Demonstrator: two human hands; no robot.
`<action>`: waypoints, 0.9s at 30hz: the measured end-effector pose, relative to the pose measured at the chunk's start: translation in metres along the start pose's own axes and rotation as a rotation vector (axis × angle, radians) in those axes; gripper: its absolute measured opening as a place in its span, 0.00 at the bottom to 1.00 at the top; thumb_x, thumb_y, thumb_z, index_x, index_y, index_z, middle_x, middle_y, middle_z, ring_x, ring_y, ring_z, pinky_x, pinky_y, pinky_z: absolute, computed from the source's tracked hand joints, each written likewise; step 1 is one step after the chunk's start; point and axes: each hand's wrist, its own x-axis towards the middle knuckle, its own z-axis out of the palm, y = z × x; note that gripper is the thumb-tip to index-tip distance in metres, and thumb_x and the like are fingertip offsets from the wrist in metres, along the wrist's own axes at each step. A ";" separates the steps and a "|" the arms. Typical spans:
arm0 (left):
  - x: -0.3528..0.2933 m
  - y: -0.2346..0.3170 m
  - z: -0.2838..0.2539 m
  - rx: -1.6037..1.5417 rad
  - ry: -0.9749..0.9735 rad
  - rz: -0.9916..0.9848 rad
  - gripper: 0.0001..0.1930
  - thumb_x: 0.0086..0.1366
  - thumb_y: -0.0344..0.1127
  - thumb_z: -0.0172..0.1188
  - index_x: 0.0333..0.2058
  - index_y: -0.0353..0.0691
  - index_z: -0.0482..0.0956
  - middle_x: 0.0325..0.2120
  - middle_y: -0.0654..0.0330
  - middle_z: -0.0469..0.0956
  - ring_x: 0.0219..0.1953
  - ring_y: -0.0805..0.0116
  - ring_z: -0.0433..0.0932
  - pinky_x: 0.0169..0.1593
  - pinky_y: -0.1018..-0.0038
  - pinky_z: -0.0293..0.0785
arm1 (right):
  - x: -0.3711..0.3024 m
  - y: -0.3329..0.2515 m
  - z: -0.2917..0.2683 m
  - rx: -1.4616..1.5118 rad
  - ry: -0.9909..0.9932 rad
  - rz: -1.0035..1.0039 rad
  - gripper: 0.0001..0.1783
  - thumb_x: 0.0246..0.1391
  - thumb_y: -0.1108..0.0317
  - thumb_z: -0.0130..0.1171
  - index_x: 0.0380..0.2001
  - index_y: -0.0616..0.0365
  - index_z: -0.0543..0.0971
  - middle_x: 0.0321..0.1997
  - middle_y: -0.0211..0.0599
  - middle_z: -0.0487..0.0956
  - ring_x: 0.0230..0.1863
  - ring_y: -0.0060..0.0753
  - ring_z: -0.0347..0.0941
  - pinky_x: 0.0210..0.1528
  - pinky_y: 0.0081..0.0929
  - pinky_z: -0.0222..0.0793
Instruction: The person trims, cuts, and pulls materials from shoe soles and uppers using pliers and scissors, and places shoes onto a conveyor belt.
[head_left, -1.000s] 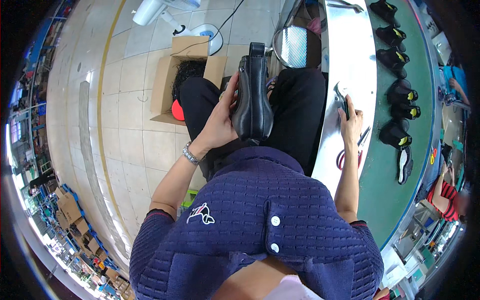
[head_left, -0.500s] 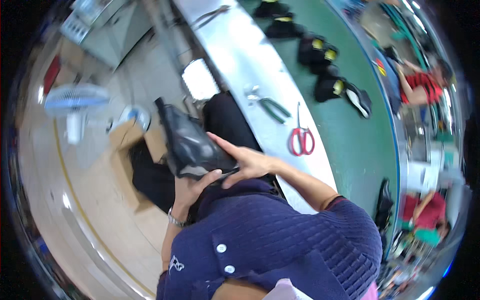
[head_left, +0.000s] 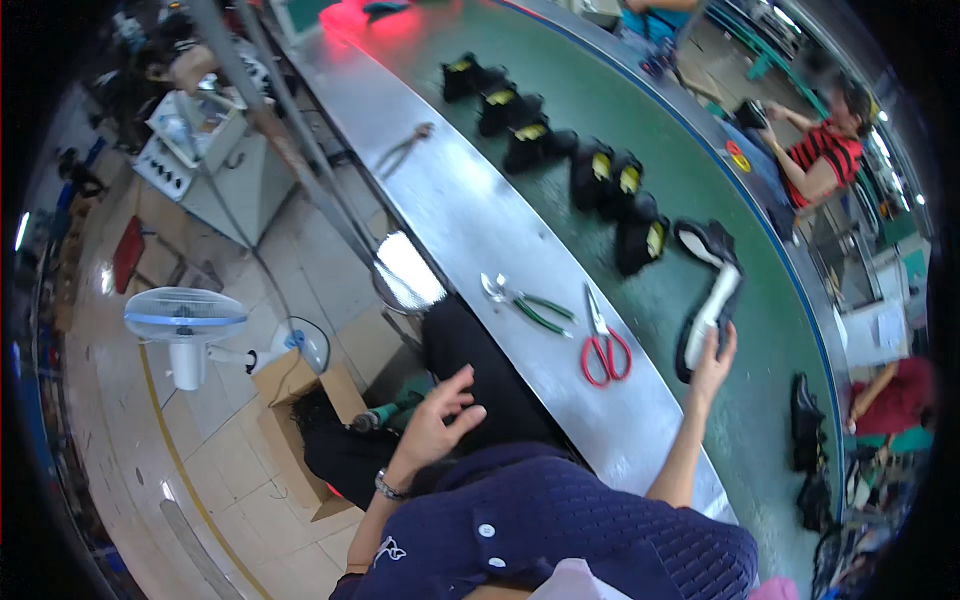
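My right hand [head_left: 708, 372] reaches out to the right over the green surface, its fingers on the near end of a black shoe [head_left: 735, 292] that lies with its pale underside showing. Another black shoe [head_left: 712, 238] with a pale sole touches or nearly touches its far end. Above my lap my left hand [head_left: 440, 420] is empty, fingers apart and half curled. Between the hands, on the metal ledge [head_left: 470, 230], lie green-handled cutting pliers [head_left: 530, 304] and red-handled scissors [head_left: 605, 352].
Several black shoes [head_left: 590, 175] stand in a row along the green surface [head_left: 650, 310]; more [head_left: 805, 420] lie at the right. Rusty pincers [head_left: 405, 150] rest farther up the ledge. At left are a cardboard box [head_left: 285, 440], a green tool [head_left: 385, 412] and a fan [head_left: 185, 320]. Co-workers sit opposite.
Both hands held a black shoe over my lap; now they are apart. My right hand has moved right with a shoe onto the green surface, and my left has let go. The view has shifted.
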 end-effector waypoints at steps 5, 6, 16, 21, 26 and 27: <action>-0.002 -0.008 -0.005 0.063 -0.010 -0.008 0.30 0.60 0.40 0.62 0.60 0.41 0.63 0.53 0.52 0.70 0.47 0.65 0.75 0.50 0.71 0.72 | 0.052 0.077 0.021 -0.737 -0.185 -0.147 0.34 0.52 0.60 0.60 0.61 0.53 0.63 0.51 0.55 0.71 0.52 0.53 0.67 0.56 0.38 0.61; -0.004 -0.006 -0.007 0.093 0.002 0.003 0.29 0.61 0.41 0.61 0.59 0.42 0.64 0.53 0.53 0.70 0.47 0.64 0.75 0.49 0.71 0.72 | 0.055 0.078 0.040 -0.727 -0.161 -0.432 0.35 0.50 0.61 0.61 0.62 0.50 0.63 0.48 0.55 0.72 0.49 0.54 0.68 0.53 0.38 0.63; -0.030 -0.009 -0.009 0.126 0.057 -0.050 0.28 0.63 0.44 0.58 0.59 0.43 0.65 0.54 0.52 0.69 0.49 0.64 0.73 0.52 0.72 0.70 | 0.090 0.032 0.127 -0.487 -0.408 -0.381 0.15 0.51 0.64 0.60 0.38 0.63 0.74 0.33 0.48 0.79 0.35 0.47 0.75 0.39 0.39 0.68; -0.027 0.015 -0.007 0.288 0.025 0.045 0.30 0.63 0.47 0.56 0.61 0.44 0.62 0.54 0.52 0.69 0.51 0.59 0.72 0.55 0.69 0.67 | 0.070 -0.097 0.098 -0.077 -0.502 -0.541 0.10 0.55 0.69 0.58 0.27 0.64 0.69 0.22 0.29 0.67 0.25 0.22 0.61 0.30 0.21 0.59; -0.002 0.042 0.018 0.441 0.054 0.498 0.46 0.54 0.46 0.64 0.66 0.49 0.47 0.64 0.48 0.52 0.58 0.51 0.62 0.61 0.62 0.57 | -0.010 -0.208 0.055 0.307 -0.867 -0.277 0.10 0.51 0.75 0.60 0.21 0.57 0.69 0.20 0.14 0.63 0.21 0.06 0.51 0.22 0.12 0.41; -0.003 0.053 0.020 0.505 0.017 0.501 0.49 0.52 0.45 0.66 0.67 0.49 0.45 0.65 0.46 0.48 0.59 0.48 0.61 0.62 0.61 0.55 | -0.023 -0.215 0.054 0.315 -0.911 -0.265 0.10 0.49 0.73 0.61 0.21 0.57 0.70 0.18 0.13 0.62 0.20 0.05 0.51 0.20 0.13 0.40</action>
